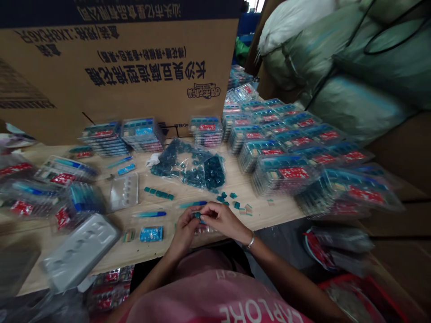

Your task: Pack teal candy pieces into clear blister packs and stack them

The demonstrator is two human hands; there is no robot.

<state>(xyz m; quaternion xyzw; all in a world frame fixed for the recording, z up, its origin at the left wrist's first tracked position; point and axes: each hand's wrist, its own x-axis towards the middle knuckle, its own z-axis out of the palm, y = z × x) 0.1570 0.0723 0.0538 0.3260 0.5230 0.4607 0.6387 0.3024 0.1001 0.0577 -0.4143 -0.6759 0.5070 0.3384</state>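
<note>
My left hand (184, 231) and my right hand (222, 218) meet at the table's near edge, both pinched on a small teal block (197, 216). Under them lies a clear plastic tray (204, 230), mostly hidden. Just beyond the hands lie a blue pen-like stick (192, 204) and several loose teal blocks (232, 200). A clear bag of teal blocks (193, 168) sits farther back at the table's middle.
Stacks of filled clear packs with red labels (289, 152) crowd the right side. More packs (111, 137) and empty trays (81, 249) lie at the left. A large cardboard box (117, 67) stands behind. Big stuffed sacks (353, 67) rise at the right.
</note>
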